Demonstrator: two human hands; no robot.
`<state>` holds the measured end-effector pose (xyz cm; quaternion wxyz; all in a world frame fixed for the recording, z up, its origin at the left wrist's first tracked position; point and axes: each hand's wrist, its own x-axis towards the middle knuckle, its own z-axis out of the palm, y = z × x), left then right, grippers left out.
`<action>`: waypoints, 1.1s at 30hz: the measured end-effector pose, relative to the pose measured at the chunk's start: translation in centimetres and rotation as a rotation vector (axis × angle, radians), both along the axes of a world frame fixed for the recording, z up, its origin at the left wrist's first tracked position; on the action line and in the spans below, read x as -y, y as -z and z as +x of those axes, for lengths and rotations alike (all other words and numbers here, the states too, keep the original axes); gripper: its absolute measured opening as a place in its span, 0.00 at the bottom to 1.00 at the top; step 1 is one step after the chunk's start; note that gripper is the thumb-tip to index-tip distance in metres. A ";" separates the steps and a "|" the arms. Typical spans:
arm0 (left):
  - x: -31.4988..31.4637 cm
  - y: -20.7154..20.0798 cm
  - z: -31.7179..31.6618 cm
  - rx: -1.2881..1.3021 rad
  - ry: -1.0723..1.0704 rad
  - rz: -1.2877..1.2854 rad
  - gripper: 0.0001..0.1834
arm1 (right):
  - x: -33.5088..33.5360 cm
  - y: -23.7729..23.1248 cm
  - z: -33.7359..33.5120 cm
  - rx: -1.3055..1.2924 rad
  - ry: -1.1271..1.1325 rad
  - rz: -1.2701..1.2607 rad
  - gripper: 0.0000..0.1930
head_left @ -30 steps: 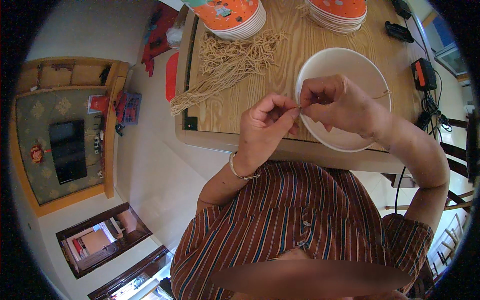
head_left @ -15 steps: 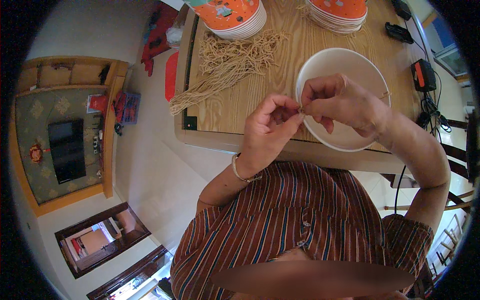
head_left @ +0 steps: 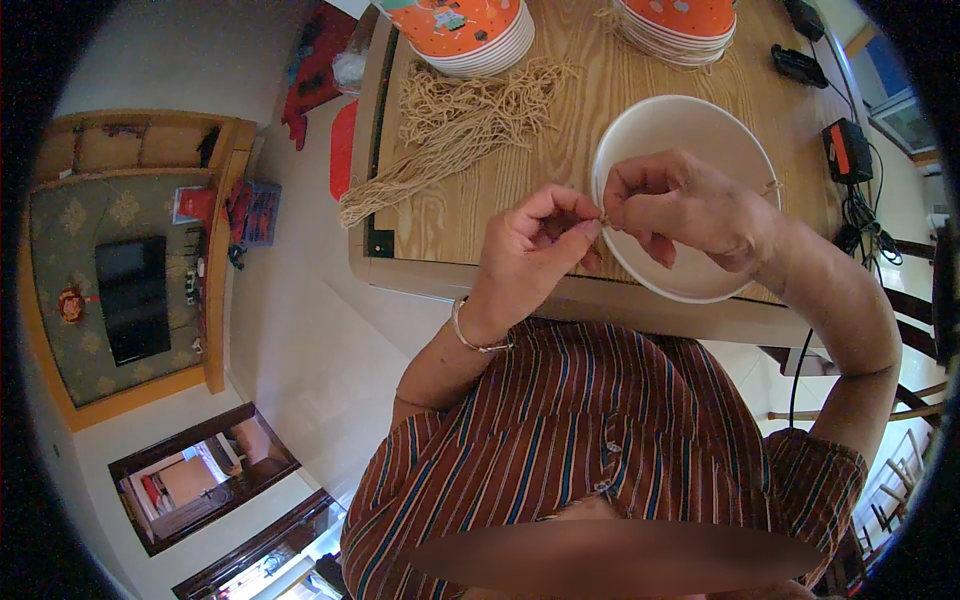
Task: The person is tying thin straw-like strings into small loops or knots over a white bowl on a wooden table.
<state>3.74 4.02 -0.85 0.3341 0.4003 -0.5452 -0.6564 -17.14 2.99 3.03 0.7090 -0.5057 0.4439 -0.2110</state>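
Observation:
A white paper bucket (head_left: 690,275) stands open-topped in front of me near the table's front edge. Both hands meet at its left rim. My left hand (head_left: 535,245), closed in a pinch, has thumb and forefinger on a tiny end of tan cord (head_left: 603,217) at the rim. From above the bucket's mouth, my right hand (head_left: 680,205) pinches at the same spot, its other fingers curled. Most of the cord there is hidden by my fingertips. On the bucket's right rim a small tan knot (head_left: 774,186) shows.
A loose bundle of tan cords (head_left: 460,130) lies at the table's left. Behind it is a stack of orange-and-white paper buckets (head_left: 470,40), with another stack (head_left: 680,30) farther right. A black-and-orange box (head_left: 847,150) and tangled black cables (head_left: 865,225) lie along the right edge.
My left hand and wrist have shifted slightly left, the fingertips still at the rim. My right hand and the bucket are almost unmoved.

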 end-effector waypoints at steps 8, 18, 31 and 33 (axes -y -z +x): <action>0.6 1.0 0.4 -0.274 0.039 0.248 0.05 | -0.3 1.3 -0.1 0.029 -0.023 -0.138 0.04; 0.4 0.7 0.1 -0.283 -0.027 0.277 0.05 | -1.2 1.2 0.0 -0.097 -0.044 -0.382 0.08; 0.3 0.4 0.2 -0.073 -0.014 0.102 0.05 | -1.4 2.0 0.3 -0.164 0.056 -0.572 0.04; 0.3 0.2 0.2 -0.055 -0.014 0.111 0.05 | -1.1 1.8 0.1 -0.138 0.041 -0.540 0.04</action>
